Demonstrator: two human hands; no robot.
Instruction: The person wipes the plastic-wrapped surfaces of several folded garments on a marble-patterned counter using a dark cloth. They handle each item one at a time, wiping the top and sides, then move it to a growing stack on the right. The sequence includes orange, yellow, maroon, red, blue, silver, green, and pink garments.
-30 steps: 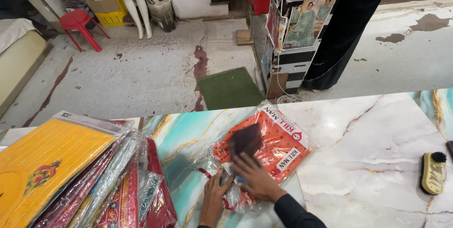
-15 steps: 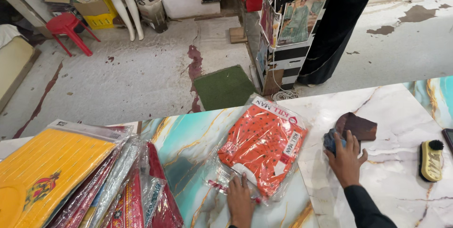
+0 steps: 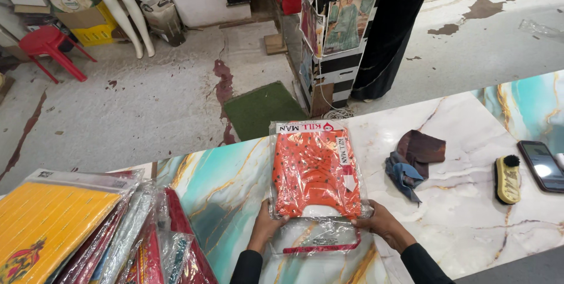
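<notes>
Orange folded garment in a clear plastic packet lies flat on the marble-pattern counter, near the middle, long side running near to far. Left hand grips the packet's near-left corner, fingers curled closed on the plastic edge. Right hand grips the near-right corner the same way, thumb on top, fingers under or along the edge. Both sleeves dark. Near end of the packet is see-through with a red strip across it; far end has a white printed header.

Right of the packet, apart from it: brown cloth overlapping a blue-grey cloth, both crumpled on the counter. Further right, a yellow brush with dark bristles, then a dark phone with its screen lit, just beside the brush.

Left side of the counter: stack of wrapped garments, the top 1 yellow, red and silvery packets fanned out beneath it, well apart from the left hand.

Beyond the counter, on the floor: green mat, display rack with printed pictures, red plastic stool far left, 2 white mannequin legs, yellow crate.
</notes>
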